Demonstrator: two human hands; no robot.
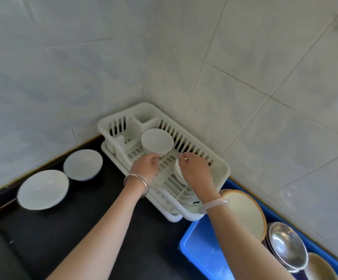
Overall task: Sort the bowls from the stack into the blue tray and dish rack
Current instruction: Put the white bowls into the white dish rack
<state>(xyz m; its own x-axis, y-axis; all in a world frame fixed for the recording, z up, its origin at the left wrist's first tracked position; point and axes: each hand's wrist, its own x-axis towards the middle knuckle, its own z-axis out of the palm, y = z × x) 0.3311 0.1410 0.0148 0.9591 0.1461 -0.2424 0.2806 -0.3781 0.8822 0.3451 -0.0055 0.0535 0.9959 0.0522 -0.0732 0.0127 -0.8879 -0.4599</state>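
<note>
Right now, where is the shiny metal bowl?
The metal bowl is at the lower right of the head view, leaning inside the blue tray, between a brown-rimmed cream dish and another cream dish.

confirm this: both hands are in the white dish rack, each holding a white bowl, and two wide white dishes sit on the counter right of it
Wrong side: the head view shows the nearer dish and the farther dish left of the dish rack. The rest stands: left hand holds the far bowl, right hand the near bowl.
</note>
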